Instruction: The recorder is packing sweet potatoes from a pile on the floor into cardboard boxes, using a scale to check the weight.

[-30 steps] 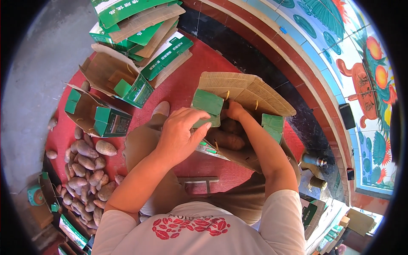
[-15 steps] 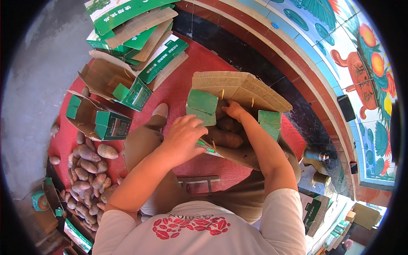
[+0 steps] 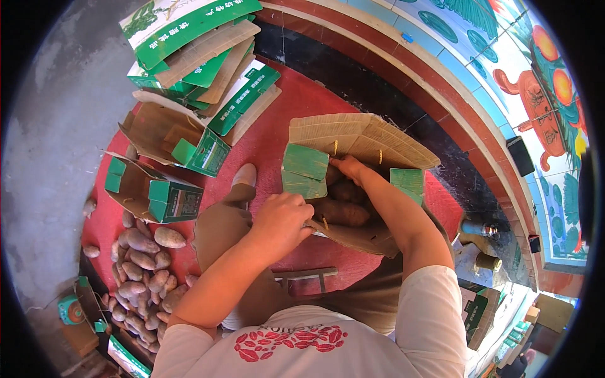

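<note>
An open cardboard box with green end flaps rests between my legs, several reddish-brown sweet potatoes inside it. My left hand is closed, its fingers pinching the box's near wall by the left corner. Reaching over that near wall, my right hand is down inside the box by the far wall. Its fingers curl at a sweet potato there; part of them is hidden in shade. Yellow cord loops stick out of the box's walls.
A heap of sweet potatoes lies on the red mat to my left. Beyond it stand two open boxes and a stack of flattened green-and-white cartons. A metal stool frame is beneath me. A tiled wall curves along the right.
My left hand has gone from spread fingers above the box's left corner to a closed grip on its near wall. My right hand stays inside the box. The view has shifted slightly.
</note>
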A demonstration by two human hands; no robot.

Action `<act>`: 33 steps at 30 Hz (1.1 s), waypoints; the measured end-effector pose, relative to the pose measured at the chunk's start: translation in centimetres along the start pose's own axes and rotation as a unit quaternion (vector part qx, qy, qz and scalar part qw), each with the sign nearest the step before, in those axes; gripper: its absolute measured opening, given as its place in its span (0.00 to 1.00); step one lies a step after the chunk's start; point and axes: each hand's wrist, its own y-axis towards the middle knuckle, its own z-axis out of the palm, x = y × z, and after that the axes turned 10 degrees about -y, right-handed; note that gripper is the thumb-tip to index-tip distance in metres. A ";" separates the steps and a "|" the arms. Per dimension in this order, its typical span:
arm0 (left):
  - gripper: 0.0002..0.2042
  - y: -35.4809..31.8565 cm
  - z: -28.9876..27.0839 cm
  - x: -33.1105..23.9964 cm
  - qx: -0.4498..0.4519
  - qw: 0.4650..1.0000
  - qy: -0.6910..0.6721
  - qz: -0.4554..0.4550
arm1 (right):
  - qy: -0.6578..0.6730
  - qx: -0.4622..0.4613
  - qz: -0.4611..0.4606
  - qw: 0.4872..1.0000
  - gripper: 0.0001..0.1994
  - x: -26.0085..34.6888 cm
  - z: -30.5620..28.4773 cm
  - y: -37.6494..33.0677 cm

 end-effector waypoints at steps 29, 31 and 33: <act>0.10 1.2 0.7 0.7 -0.040 0.998 -0.028 0.033 | -0.434 -0.013 -0.147 0.889 0.22 -2.2 -4.9 -6.0; 0.10 1.2 0.9 1.1 -0.040 0.998 -0.027 0.037 | -0.434 -0.084 -0.261 0.858 0.21 -2.5 -5.5 -7.1; 0.09 0.7 0.7 1.4 -0.043 0.999 -0.021 0.020 | -0.401 -0.117 -0.189 0.888 0.21 1.4 -6.4 -13.1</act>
